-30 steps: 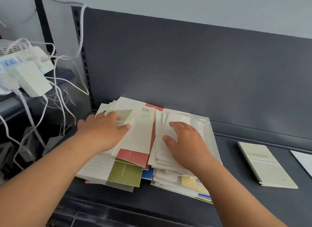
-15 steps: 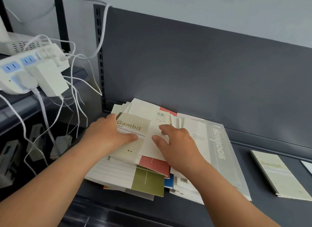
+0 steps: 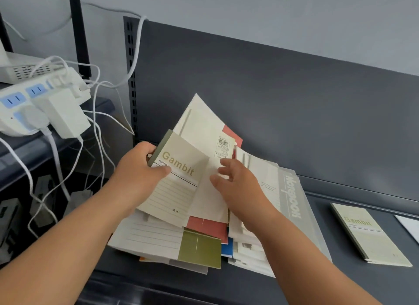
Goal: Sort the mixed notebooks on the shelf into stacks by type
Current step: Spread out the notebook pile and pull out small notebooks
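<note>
A Gambit notebook (image 3: 179, 180) and a cream notebook (image 3: 204, 127) are held above the mixed pile (image 3: 158, 236) on the dark shelf (image 3: 226, 286).

The Gambit notebook is gripped at its green spine by the left hand (image 3: 140, 175), with the thumb laid across the front cover and the fingers curled behind, and it is tilted up off the pile. The cream notebook, marked with a barcode label, is pinched at its lower edge by the curled fingers and thumb of the right hand (image 3: 235, 186), and it is raised at a slant behind the Gambit one. Red, olive and blue covers are seen in the pile beneath, and a clear-covered notebook (image 3: 292, 195) is lying at its right side. A second Gambit notebook (image 3: 369, 234) is laid flat on the shelf, well apart to the right. A white power strip (image 3: 34, 100) is seen on the neighbouring shelf at the left.
</note>
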The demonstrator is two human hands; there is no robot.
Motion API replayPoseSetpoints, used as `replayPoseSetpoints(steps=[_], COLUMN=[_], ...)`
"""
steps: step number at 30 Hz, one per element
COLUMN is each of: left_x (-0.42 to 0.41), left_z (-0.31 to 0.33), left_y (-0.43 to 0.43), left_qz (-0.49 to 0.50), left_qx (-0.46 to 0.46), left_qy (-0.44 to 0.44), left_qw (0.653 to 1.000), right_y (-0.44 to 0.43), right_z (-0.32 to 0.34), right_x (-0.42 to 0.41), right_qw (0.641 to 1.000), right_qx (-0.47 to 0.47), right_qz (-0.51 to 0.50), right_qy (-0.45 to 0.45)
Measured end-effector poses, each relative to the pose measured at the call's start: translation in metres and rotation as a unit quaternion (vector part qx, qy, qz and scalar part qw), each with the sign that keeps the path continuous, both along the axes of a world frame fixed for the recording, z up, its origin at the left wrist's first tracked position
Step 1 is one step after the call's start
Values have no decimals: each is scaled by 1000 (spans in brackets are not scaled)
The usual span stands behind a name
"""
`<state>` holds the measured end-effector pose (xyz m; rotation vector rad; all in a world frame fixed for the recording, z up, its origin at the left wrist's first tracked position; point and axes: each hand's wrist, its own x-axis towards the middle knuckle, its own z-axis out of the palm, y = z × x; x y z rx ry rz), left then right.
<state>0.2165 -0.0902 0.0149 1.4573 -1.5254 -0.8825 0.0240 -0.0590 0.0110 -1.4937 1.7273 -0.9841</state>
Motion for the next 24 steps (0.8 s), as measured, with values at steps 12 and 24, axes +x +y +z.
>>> replayPoseSetpoints(steps=[12, 24], left_x=[9, -32], left_z=[21, 17], left_y=[3, -7], left_qz=[7, 46], left_qx=[-26, 70], left_qy=[217, 305], left_qw=[976, 949], right_y=[-7, 7], right_z=[8, 12], right_x=[-15, -74], right_qw=[963, 937], right_qx=[15, -26], right_qz=[-19, -76], right_qy=[-269, -339])
